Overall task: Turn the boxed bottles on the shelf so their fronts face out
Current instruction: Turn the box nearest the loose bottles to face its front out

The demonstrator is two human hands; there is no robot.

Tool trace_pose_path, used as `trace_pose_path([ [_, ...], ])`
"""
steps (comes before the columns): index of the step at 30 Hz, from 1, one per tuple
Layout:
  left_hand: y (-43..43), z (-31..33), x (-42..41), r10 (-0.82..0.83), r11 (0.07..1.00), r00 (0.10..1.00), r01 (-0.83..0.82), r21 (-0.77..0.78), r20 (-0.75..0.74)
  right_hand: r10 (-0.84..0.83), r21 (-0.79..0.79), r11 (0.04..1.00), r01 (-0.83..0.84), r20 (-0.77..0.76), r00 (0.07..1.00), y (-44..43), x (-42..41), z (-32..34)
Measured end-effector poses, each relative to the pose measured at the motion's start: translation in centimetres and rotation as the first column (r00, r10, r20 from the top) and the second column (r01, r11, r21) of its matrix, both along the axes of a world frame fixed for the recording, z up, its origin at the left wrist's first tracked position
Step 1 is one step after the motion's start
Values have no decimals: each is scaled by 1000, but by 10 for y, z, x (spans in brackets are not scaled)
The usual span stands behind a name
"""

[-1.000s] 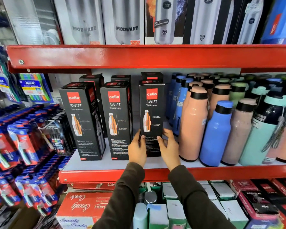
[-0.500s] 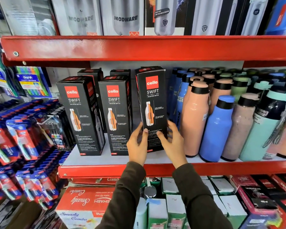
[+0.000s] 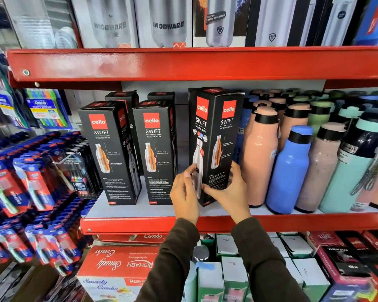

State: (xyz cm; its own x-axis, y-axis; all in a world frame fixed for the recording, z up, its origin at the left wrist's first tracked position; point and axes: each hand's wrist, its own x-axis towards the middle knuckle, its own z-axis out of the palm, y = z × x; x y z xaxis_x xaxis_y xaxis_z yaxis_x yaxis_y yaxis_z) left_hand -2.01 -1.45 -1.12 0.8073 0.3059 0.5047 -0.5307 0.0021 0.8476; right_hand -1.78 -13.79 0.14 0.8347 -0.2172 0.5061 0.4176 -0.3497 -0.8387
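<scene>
Both hands grip a black box (image 3: 214, 136) low down on the red shelf (image 3: 205, 221): left hand (image 3: 184, 192) on its left face, right hand (image 3: 229, 190) round its right. Half a second ago its front faced out; now it is turned corner-on (two logo faces show). Two more boxes (image 3: 111, 153) stand left, loose bottles (image 3: 290, 171) right.
</scene>
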Motion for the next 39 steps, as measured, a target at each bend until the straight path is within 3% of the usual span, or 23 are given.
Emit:
trace_pose_path([
  [6,5,-5,22,50,969,997,-35,245,-57,58,-15,998,-59,-61,996,-10,-1,4],
  [9,10,-7,29,-34,970,990,67,236,-139,108,-22,993,-112,-116,987,-13,2,4],
  [14,13,-7,28,-95,963,986,127,239,-140,180,-59,980,-191,-145,973,-18,6,7],
  [25,10,-8,26,14,969,997,6,248,-76,174,-116,975,-188,-119,977,-9,9,6],
  [39,-2,-13,27,62,971,982,-19,237,-176,124,-164,975,-148,-145,982,-6,24,-8],
])
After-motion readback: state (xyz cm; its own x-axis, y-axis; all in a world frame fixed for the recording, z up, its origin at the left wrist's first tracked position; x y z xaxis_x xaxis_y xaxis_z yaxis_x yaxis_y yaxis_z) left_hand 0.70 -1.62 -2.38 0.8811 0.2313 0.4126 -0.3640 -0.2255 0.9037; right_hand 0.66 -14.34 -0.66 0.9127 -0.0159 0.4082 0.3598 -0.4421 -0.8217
